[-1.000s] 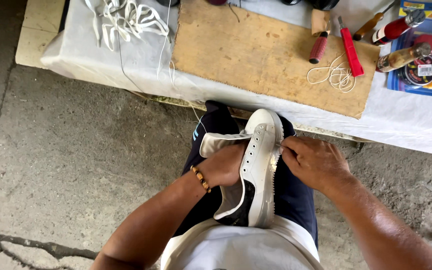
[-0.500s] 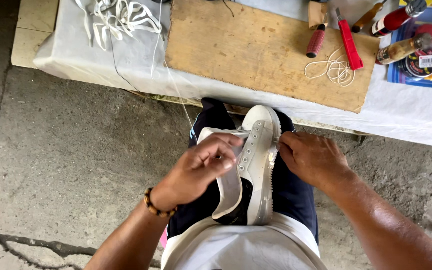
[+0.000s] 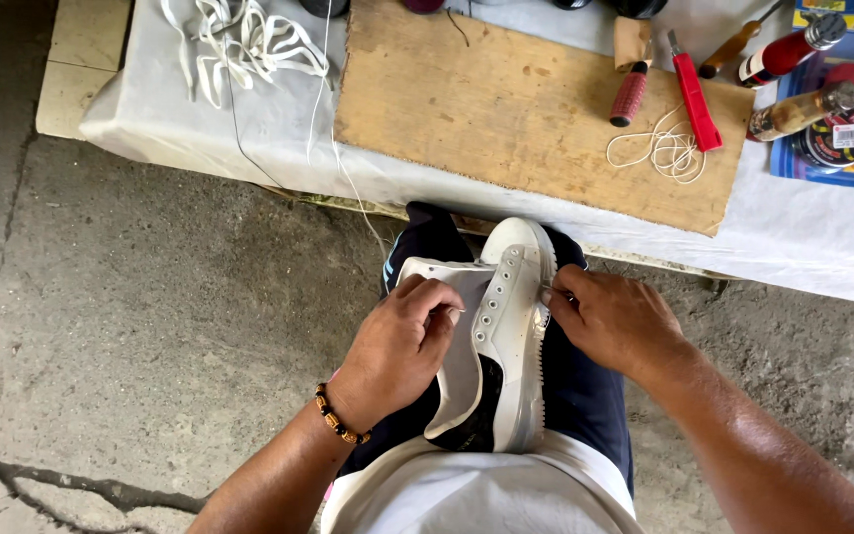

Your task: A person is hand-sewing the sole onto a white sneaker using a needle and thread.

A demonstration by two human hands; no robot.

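A white sneaker (image 3: pixel 506 336) without laces lies on my lap, toe pointing away from me. My left hand (image 3: pixel 392 346) grips the pulled-out tongue and the shoe's left side; a beaded bracelet circles that wrist. My right hand (image 3: pixel 615 321) presses on the shoe's right edge by the sole, fingertips pinched at the seam. What they pinch is too small to tell. A thin white thread (image 3: pixel 333 158) runs from the low table down toward the shoe.
In front of my knees a low table (image 3: pixel 200 129) under white cloth carries a wooden board (image 3: pixel 516 104), white laces (image 3: pixel 244 40), a red-handled awl (image 3: pixel 630 94), a red tool (image 3: pixel 694 99), coiled thread (image 3: pixel 659 148), bottles and tins at the right. Cracked concrete floor lies to the left.
My left hand has come up from under the shoe's side onto the tongue and closed on it. The right hand stays at the sole edge. The view has shifted slightly.
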